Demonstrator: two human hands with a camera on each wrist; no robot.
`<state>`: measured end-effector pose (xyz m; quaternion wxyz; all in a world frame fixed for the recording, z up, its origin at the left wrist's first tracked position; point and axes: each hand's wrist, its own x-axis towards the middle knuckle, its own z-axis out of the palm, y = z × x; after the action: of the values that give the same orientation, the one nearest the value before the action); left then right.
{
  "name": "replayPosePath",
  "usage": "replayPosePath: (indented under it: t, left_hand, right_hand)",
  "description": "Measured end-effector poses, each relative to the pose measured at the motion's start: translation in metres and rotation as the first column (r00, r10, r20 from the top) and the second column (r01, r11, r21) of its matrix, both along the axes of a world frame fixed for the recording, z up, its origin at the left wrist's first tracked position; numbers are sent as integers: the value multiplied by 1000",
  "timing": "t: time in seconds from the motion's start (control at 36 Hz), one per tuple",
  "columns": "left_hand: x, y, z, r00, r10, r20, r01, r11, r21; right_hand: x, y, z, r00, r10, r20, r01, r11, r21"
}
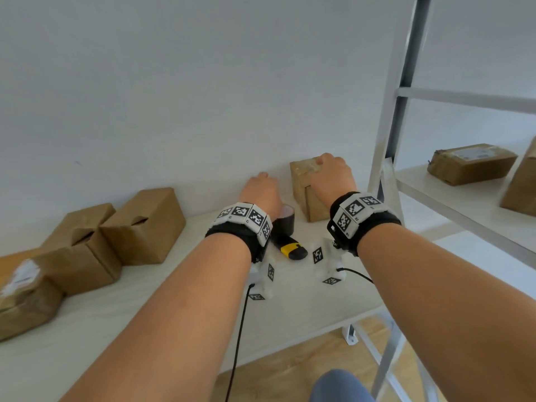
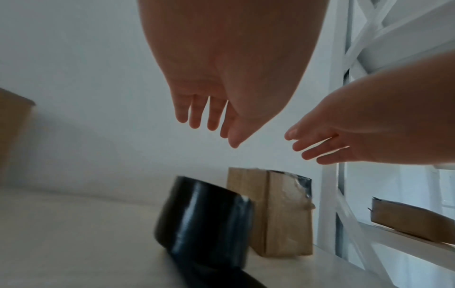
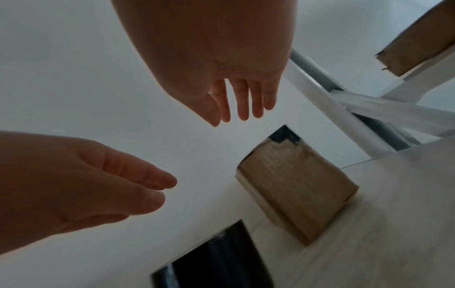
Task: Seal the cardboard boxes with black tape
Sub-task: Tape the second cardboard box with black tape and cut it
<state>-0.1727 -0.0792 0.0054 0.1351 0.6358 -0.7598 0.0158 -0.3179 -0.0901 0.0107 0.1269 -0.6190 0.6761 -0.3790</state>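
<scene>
The boxes (image 1: 143, 224) are matt brown cardboard, and the upright one (image 2: 283, 212) carries a wrinkled glossy strip at its top corner, probably tape. The tape roll (image 2: 204, 220) is shiny black plastic with fine ridges. The table (image 1: 145, 309) is pale, smooth and matt. The shelf frame (image 1: 388, 146) looks like white painted metal. The wrist straps (image 1: 232, 232) are black cloth

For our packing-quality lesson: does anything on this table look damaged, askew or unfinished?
Yes. The upright box by the wall has torn, ragged black tape at its top corner. Two boxes on the left gape at unsealed flaps.
</scene>
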Motion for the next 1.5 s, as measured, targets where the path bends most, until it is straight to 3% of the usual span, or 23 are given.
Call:
replayPosePath:
  t: [0.17, 0.42, 0.75, 0.94, 1.14, 1.36, 1.5]
  left_hand:
    - [57, 21, 8, 994, 77, 80, -70, 994, -82]
    - [146, 56, 14, 954, 238, 181, -230, 971, -66]
    - [221, 73, 6, 925, 353, 144, -346, 936, -70]
    - [236, 69, -4, 885, 423, 197, -430, 903, -8]
    - [240, 66, -14, 873, 412, 260, -412, 909, -58]
    - [227, 67, -20, 940, 318, 123, -303, 945, -125]
    - [214, 71, -24, 965, 262, 22, -258, 959, -114]
  right_hand:
    - [43, 14, 7, 991, 67, -119, -73, 996, -46]
    - [129, 32, 3, 961, 266, -70, -267, 964, -13]
    - [205, 35, -13, 919, 382, -96, -379, 924, 53]
    - [232, 32, -28, 893, 451, -8, -447, 887, 116]
    - [247, 34, -32, 871, 490, 25, -484, 850, 207]
    - [248, 41, -32, 857, 514, 34, -508, 831, 225]
    - [231, 46, -29, 869, 481, 119, -496, 840, 220]
